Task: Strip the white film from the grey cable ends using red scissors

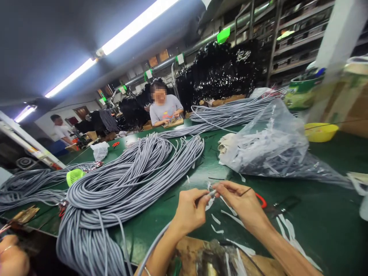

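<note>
Pinching: left hand [190,209] and right hand [240,201] both closed on grey cable end [212,193], just above green table [316,230]
Feel: probably light, bendy, kinda slick jacket; best gripped right behind the tip
Axis: roughly left-right, tip toward right fingers
Nearby: cable coil [120,180], plastic bag [273,149]

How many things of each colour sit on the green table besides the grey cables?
Yellow: 1, the bowl
Lime green: 1, the basket
Red: 2, the scissors far off and a handle by the right hand
Clear: 1, the bag of scraps
White: 1, a small bag
Total: 6
</note>
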`<state>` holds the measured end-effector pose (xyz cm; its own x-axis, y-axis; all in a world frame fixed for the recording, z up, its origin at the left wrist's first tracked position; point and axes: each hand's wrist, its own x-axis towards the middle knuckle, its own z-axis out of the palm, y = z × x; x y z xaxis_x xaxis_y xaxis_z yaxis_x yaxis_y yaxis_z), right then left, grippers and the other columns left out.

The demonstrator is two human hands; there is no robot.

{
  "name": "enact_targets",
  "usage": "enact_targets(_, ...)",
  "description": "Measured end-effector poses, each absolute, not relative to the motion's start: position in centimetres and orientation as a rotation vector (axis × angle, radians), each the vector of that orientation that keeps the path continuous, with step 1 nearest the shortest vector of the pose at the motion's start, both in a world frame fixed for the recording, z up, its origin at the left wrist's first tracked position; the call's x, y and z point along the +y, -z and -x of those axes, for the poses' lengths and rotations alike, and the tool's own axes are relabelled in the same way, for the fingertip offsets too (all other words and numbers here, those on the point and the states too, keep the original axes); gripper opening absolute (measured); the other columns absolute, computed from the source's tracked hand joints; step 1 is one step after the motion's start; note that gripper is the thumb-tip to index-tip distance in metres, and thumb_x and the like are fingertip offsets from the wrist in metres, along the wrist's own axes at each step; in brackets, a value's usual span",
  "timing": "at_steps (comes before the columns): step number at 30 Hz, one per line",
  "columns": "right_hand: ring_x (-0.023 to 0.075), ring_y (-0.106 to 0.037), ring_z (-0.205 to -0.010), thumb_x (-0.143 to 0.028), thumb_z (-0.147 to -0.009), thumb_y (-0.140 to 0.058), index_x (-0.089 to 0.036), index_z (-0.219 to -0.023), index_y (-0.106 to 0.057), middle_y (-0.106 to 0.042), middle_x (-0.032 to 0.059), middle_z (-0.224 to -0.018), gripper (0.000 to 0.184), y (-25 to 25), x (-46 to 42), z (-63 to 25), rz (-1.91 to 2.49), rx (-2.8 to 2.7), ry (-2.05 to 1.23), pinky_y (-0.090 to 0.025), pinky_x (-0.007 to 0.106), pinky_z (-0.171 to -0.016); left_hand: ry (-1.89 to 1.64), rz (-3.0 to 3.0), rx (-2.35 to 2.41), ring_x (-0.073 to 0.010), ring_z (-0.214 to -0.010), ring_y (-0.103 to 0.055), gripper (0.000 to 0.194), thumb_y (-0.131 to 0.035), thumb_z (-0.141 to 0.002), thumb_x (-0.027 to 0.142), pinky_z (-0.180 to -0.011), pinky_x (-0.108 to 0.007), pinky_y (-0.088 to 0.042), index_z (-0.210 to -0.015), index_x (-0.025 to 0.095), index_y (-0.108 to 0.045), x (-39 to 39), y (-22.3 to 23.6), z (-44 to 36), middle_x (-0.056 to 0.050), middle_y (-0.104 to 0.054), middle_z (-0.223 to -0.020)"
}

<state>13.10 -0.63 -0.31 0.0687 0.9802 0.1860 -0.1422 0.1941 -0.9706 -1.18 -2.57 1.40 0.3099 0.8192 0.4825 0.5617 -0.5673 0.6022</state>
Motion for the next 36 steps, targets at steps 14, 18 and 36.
enact_targets(14, 0.0124, -0.050, -0.037, -0.070, -0.074, -0.050, -0.021, -0.085, -0.069, -0.062, -0.0005, -0.054, 0.053, 1.0, -1.3, -13.4, 1.256, -1.437, -0.529, -0.039, 0.024, -0.037, -1.308, -1.871, 1.326, -0.0157, -0.056, -0.056, 0.033, -0.048, -0.087, 0.022, -0.054, -0.024, -0.045, -0.105, 0.012, -0.074, -3.0, -0.3, 1.4, -0.008, -0.070, -0.071)
enact_targets(18, 0.0158, -0.066, -0.052, -0.054, -0.093, -0.032, -0.023, -0.072, -0.069, -0.073, 0.0041, -0.066, 0.053, 1.0, -2.0, -12.4, 1.149, -1.653, -0.154, -0.045, 0.023, -0.043, -1.321, -1.818, 1.312, -0.0172, -0.063, -0.061, 0.033, -0.048, -0.087, 0.021, -0.065, -0.026, -0.050, -0.105, 0.012, -0.073, -3.0, -0.1, 1.5, -0.009, -0.073, -0.078)
enact_targets(36, 0.0107, -0.053, -0.040, -0.029, -0.092, -0.045, -0.022, -0.062, -0.064, -0.061, -0.0014, -0.048, 0.037, 1.3, -3.6, -11.0, 0.939, -1.705, -0.092, -0.039, 0.022, -0.043, -1.168, -1.564, 1.518, -0.0189, -0.058, -0.067, 0.019, -0.061, -0.077, 0.019, -0.053, -0.024, -0.051, -0.076, 0.010, -0.077, -1.7, 0.7, 0.9, -0.008, -0.075, -0.066)
